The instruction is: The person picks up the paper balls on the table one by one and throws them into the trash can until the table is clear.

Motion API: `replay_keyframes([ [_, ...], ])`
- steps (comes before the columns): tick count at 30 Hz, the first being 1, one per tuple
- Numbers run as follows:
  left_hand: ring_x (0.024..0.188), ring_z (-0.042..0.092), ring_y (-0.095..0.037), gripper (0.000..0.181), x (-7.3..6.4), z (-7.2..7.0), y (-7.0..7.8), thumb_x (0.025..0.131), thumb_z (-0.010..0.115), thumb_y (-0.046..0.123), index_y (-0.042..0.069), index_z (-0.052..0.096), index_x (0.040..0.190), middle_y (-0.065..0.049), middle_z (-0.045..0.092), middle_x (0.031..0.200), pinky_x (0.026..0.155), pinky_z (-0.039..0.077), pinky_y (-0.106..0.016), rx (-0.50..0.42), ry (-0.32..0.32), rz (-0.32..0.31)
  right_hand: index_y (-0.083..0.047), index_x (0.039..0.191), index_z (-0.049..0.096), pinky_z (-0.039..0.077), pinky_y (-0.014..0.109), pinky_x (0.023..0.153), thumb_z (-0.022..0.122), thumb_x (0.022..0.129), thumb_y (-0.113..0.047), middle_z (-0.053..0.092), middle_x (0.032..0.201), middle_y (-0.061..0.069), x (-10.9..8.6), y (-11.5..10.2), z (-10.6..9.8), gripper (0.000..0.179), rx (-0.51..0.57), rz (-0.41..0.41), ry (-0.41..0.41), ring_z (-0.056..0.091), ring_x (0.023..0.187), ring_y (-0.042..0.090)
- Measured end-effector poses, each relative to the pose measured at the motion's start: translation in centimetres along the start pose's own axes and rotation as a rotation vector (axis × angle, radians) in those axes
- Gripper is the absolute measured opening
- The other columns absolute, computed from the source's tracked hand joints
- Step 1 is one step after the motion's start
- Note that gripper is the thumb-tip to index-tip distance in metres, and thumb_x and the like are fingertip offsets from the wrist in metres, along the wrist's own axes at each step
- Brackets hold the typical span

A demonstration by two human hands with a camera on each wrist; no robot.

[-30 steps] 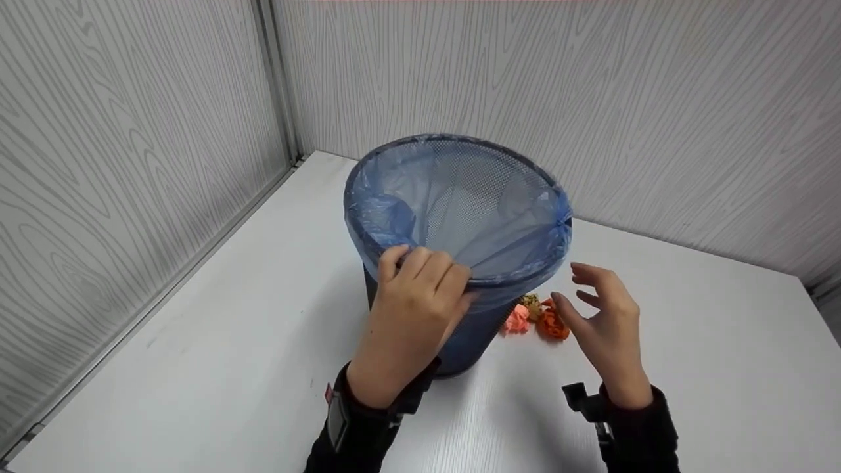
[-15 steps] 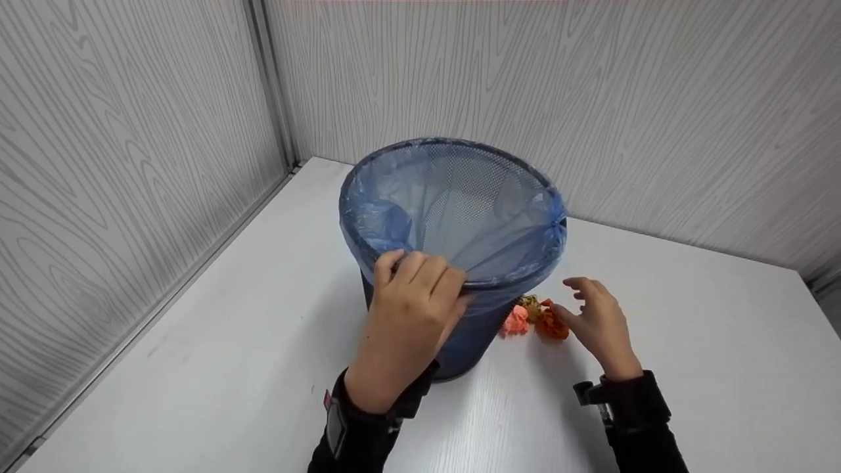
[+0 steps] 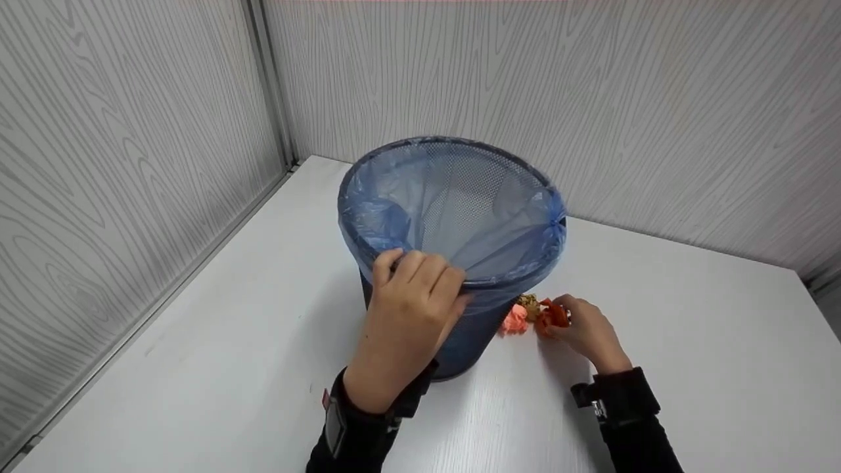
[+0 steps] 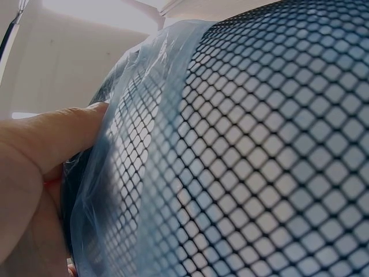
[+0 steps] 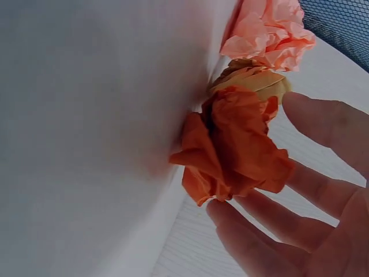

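Observation:
A dark mesh wastebasket, lined with a blue plastic bag, tilts toward me. My left hand grips its near rim, fingers hooked over the edge. In the left wrist view the thumb presses the bag from outside. My right hand is at a crumpled orange paper ball, thumb and fingers spread around it. Fingertips meet the ball's lower edge in the right wrist view, while the thumb stands slightly off it. A yellowish-brown paper ball and a pink one lie beside it.
Everything stands on a white table. Grey wood-grain panels rise as a left wall and a back wall. The paper balls lie close to the wastebasket's right side.
My right hand has come down and left to the orange paper ball, its fingers now around it. The left hand keeps its grip on the rim; the wastebasket has barely shifted.

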State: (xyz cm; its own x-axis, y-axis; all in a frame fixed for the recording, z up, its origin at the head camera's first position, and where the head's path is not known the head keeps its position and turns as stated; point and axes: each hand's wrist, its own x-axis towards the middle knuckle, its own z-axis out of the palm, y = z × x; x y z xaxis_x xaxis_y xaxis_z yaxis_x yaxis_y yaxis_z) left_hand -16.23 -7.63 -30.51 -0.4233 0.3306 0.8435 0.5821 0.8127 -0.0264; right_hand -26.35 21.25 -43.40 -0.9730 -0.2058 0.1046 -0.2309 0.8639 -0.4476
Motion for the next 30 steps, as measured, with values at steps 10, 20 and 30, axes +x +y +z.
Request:
replay_keyframes([
  [10,0.078,0.046,-0.021,0.024,0.1,-0.1,0.0,0.072,0.071,0.021,0.008,0.057,0.085,-0.003,0.051,0.08,0.082,0.031,-0.042,-0.002,-0.01,-0.001,0.003,0.097,0.058,0.039,0.038,0.065,0.07,0.072,-0.011,0.055,0.083,0.012,0.0,0.2,0.1,0.031,0.027,0.013,-0.021,0.049,0.074,0.025],
  [20,0.078,0.046,-0.021,0.023,0.0,-0.1,0.1,0.073,0.07,0.022,0.008,0.057,0.086,-0.003,0.051,0.08,0.083,0.03,-0.042,0.015,-0.03,-0.001,0.003,0.097,0.057,0.04,0.038,0.066,0.068,0.073,-0.007,0.056,0.086,0.014,0.0,0.3,-0.6,0.028,0.061,0.012,0.014,0.05,0.077,0.025],
  [30,0.076,0.046,-0.021,0.025,0.0,0.0,0.0,0.07,0.072,0.021,0.007,0.056,0.084,-0.003,0.05,0.078,0.082,0.031,-0.042,-0.003,0.009,0.001,0.005,0.101,0.056,0.047,0.043,0.07,0.067,0.073,0.0,0.055,0.093,0.02,-1.2,-1.7,-3.2,0.031,0.121,-0.057,0.164,0.058,0.081,0.034],
])
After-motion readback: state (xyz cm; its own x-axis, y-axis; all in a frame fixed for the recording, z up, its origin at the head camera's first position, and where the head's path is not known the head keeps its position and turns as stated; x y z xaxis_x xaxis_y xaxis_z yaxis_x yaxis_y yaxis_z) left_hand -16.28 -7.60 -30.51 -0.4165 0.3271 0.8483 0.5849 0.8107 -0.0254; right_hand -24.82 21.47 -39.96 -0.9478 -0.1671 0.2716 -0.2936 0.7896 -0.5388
